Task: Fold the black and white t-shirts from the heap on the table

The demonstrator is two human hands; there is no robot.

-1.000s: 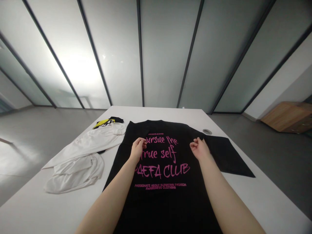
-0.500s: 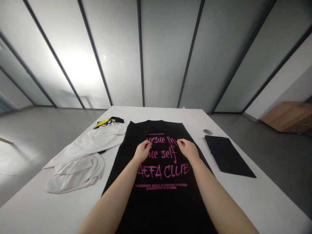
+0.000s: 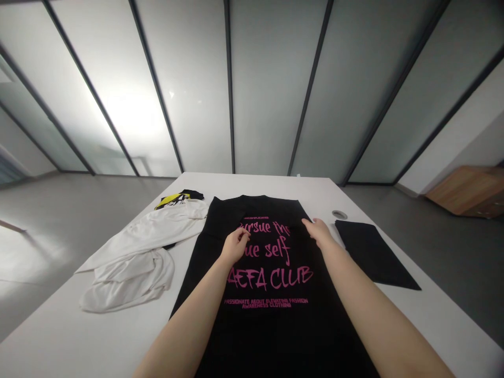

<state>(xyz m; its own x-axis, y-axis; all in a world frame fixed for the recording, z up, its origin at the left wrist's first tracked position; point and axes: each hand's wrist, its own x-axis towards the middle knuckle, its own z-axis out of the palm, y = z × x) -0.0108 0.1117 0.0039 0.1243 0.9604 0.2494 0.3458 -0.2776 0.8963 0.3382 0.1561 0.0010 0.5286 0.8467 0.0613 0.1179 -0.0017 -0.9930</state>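
Black tee [image 3: 271, 325] is lying flat down the middle of the white table [image 3: 79, 341], pink lettering facing up (you can read "true self" and "CLUB"). Both bare forearms are reaching out over it from the near edge.

The left hand [image 3: 236, 245] is sitting on the print, covering the starts of 2 lines of text. Its fingers are curling in loosely with the tips touching the fabric, but I honestly can't tell if it's pinching any cloth or just resting there. The right hand [image 3: 318, 233] is lying much flatter, fingers stretching out toward the far end, right on the tee's right edge up near the top. It's spread and not closing around anything.

Just left of the tee, a crumpled white garment [image 3: 134, 257] is sprawling across the table, and a yellow and black piece [image 3: 177, 198] is poking out behind it. On the right, a folded black cloth [image 3: 374, 252] is sitting apart from the tee, with a small round grommet [image 3: 339, 214] in the tabletop just beyond it.
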